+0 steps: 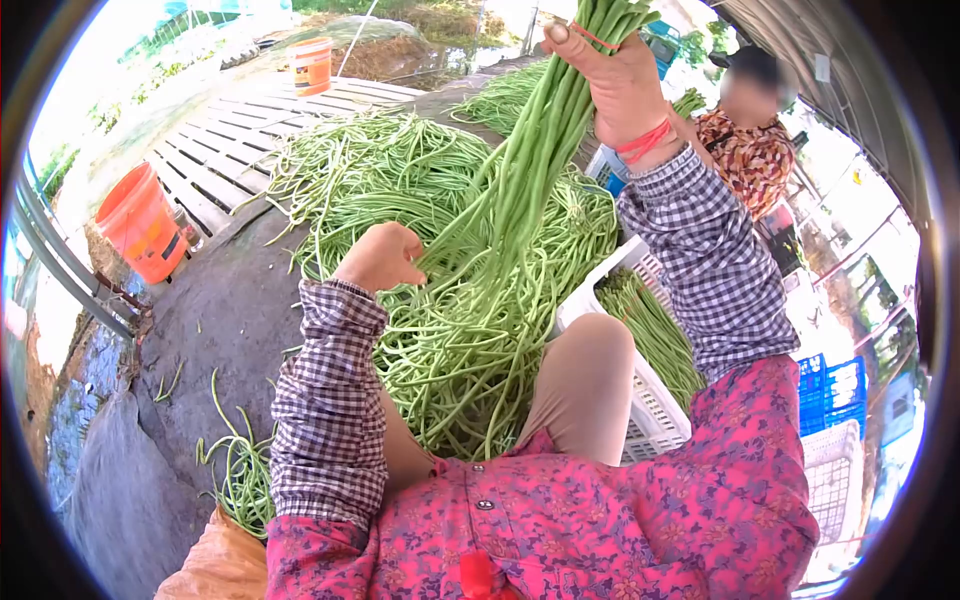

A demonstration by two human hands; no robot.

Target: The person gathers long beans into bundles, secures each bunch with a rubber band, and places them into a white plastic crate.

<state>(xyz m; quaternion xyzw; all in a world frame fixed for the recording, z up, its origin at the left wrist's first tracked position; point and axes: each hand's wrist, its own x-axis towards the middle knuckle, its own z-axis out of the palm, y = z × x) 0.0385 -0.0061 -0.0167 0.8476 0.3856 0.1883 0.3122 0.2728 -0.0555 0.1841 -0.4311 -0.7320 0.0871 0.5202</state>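
Note:
Raised high at the upper right, my right hand [628, 92] grips a bundle of long green beans [545, 145] near its top, where a red band circles it. More red bands loop around that wrist. The bundle hangs down and leftward, its lower ends fanning out over a big loose pile of long beans [470, 340]. My left hand [383, 258] is lower and to the left, its fingers curled in by the bundle's loose strands, with a bean end at the fingertips.
Beside my knee, a white crate [655, 432] holds laid-out beans [648, 330]. Orange buckets [140, 225] stand by the slatted boards [205, 150]. Stray beans [240, 465] lie near an orange sack [220, 565]. Another person [745, 145] is at the upper right, above blue crates [835, 395].

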